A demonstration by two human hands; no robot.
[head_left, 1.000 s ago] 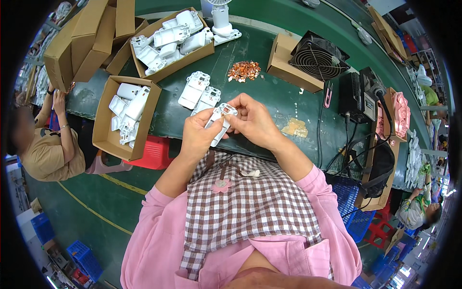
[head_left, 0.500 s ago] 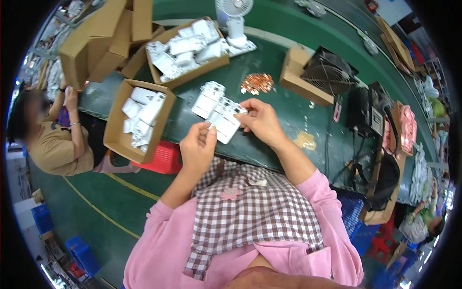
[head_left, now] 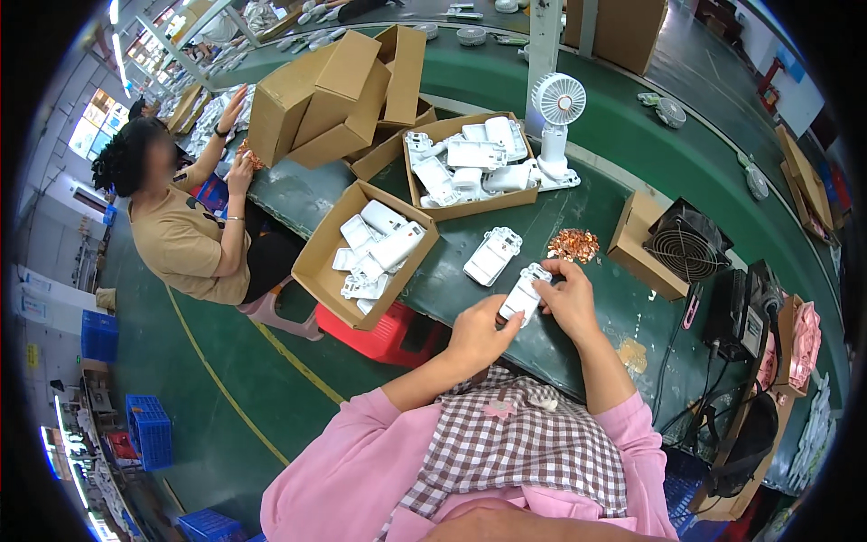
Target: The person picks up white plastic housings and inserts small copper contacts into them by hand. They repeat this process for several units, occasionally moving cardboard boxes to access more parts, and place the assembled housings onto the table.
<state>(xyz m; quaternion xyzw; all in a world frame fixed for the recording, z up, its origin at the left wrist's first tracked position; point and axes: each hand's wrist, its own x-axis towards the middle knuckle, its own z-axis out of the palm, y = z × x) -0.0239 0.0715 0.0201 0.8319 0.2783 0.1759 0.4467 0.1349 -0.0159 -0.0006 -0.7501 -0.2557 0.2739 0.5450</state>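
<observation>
Between my two hands is a white plastic casing [head_left: 520, 296], raised just over the near part of the green table. My left hand [head_left: 481, 332] grips its lower left edge between thumb and fingers. At its upper right end, my right hand [head_left: 573, 300] pinches the casing, and the fingertips hide that corner; whether a small part is also in them cannot be seen. A second white casing [head_left: 492, 256] lies on the table just beyond, to the left. Farther back to the right is a heap of small copper-coloured metal pieces [head_left: 573, 245].
Cardboard boxes of white casings stand left [head_left: 309, 256] and behind [head_left: 470, 210]. A small white fan [head_left: 558, 126] rises at the back. On the right are a black metal fan [head_left: 684, 248] and a black device with cables [head_left: 730, 316]. A co-worker [head_left: 185, 217] sits at left.
My view has swung left, so the table's things appear farther right. Both hands still hold the casing. The co-worker's one hand is now raised beside the stacked cartons.
</observation>
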